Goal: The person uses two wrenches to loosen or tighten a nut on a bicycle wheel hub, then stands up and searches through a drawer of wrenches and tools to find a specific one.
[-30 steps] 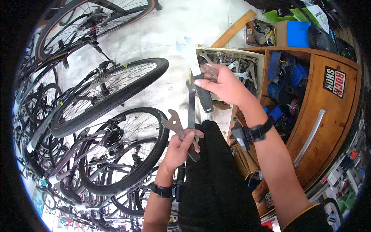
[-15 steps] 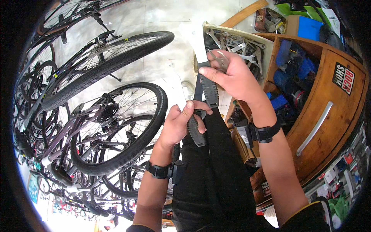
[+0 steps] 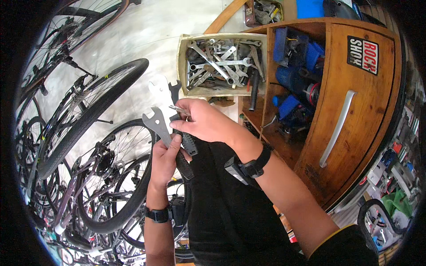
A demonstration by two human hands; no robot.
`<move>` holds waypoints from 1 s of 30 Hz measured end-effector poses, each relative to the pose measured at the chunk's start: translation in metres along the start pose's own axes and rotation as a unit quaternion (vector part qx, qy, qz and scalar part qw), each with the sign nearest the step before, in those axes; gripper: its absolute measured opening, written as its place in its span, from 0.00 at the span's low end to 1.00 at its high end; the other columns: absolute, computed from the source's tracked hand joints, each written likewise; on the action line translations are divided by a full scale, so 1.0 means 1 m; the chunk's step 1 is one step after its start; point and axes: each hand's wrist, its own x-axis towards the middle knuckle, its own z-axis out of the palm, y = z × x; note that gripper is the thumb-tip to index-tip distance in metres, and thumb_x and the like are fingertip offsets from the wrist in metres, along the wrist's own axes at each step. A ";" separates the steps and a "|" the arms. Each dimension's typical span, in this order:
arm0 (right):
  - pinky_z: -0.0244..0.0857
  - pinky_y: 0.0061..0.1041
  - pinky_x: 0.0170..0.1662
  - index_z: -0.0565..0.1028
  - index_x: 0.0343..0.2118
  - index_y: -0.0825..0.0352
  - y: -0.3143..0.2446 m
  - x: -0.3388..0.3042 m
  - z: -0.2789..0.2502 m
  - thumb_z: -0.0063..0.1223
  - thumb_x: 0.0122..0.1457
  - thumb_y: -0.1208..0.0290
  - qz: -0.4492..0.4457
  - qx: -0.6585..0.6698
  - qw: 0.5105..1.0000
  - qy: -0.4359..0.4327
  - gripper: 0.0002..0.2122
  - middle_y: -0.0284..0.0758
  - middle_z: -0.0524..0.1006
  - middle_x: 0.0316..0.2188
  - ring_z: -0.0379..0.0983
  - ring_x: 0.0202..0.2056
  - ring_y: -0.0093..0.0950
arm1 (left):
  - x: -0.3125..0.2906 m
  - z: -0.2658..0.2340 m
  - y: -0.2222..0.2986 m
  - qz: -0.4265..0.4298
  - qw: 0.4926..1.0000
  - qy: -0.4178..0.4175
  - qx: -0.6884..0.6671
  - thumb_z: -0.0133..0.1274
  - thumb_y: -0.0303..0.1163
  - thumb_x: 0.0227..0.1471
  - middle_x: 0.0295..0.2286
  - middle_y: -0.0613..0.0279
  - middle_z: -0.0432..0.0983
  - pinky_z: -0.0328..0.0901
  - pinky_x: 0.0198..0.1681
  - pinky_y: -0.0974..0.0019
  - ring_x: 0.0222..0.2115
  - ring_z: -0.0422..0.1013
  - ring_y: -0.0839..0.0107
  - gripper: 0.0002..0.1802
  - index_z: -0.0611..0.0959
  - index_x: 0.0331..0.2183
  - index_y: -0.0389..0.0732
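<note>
My left hand (image 3: 164, 160) is closed on a flat grey open-ended wrench (image 3: 156, 124) with a black ribbed handle, thumb along its shank. Just beside it, my right hand (image 3: 205, 120) grips a second flat wrench (image 3: 160, 95), whose broad head shines white in the light. A dark open-ended wrench head (image 3: 175, 90) sticks up behind that one. A small silver tool end (image 3: 179, 109) juts from the right fingers; its kind is hard to make out. Beyond the right hand stands a pale box (image 3: 182, 66) full of loose wrenches.
Several bicycles crowd the left, one tyre (image 3: 97, 115) reaching towards my hands. At the right is a wooden cabinet (image 3: 355, 102) with a long metal handle (image 3: 338, 128) and blue bins (image 3: 284, 46) on its open shelf. A tin of small parts (image 3: 266, 13) sits behind the wrench box.
The view has swung right, so the wrench box and cabinet show more fully. Both hands have come closer together, and the left wrench now overlaps the right one.
</note>
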 end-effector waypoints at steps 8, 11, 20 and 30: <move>0.64 0.23 0.36 0.73 0.40 0.75 0.041 0.002 0.005 0.59 0.52 0.71 -0.009 0.082 0.995 0.053 0.16 0.33 0.74 0.27 0.66 0.29 0.23 | 0.013 0.010 -0.002 -0.006 1.000 -0.018 0.012 0.55 0.32 0.55 0.22 0.66 0.75 0.63 0.24 0.76 0.20 0.69 0.79 0.09 0.78 0.27 0.35; 0.63 0.22 0.36 0.74 0.37 0.74 0.038 0.000 -0.003 0.60 0.51 0.71 0.011 0.094 0.994 0.045 0.14 0.31 0.72 0.26 0.66 0.29 0.21 | 0.019 0.011 -0.007 -0.013 1.000 -0.007 0.022 0.56 0.32 0.54 0.21 0.67 0.74 0.61 0.22 0.77 0.19 0.69 0.80 0.09 0.77 0.27 0.37; 0.65 0.22 0.32 0.76 0.32 0.68 0.093 0.035 -0.033 0.47 0.62 0.57 0.147 0.197 0.960 0.132 0.16 0.30 0.75 0.20 0.70 0.24 0.21 | 0.032 0.010 -0.002 -0.049 0.998 0.011 0.032 0.54 0.30 0.55 0.20 0.68 0.72 0.63 0.23 0.75 0.19 0.68 0.80 0.09 0.73 0.26 0.39; 0.72 0.37 0.37 0.78 0.28 0.70 0.236 0.160 -0.144 0.44 0.57 0.71 0.080 -0.567 0.791 0.216 0.11 0.47 0.73 0.42 0.77 0.32 0.41 | 0.081 -0.005 -0.036 -0.093 0.995 0.012 0.036 0.55 0.31 0.55 0.21 0.69 0.73 0.63 0.25 0.76 0.21 0.67 0.81 0.09 0.75 0.27 0.37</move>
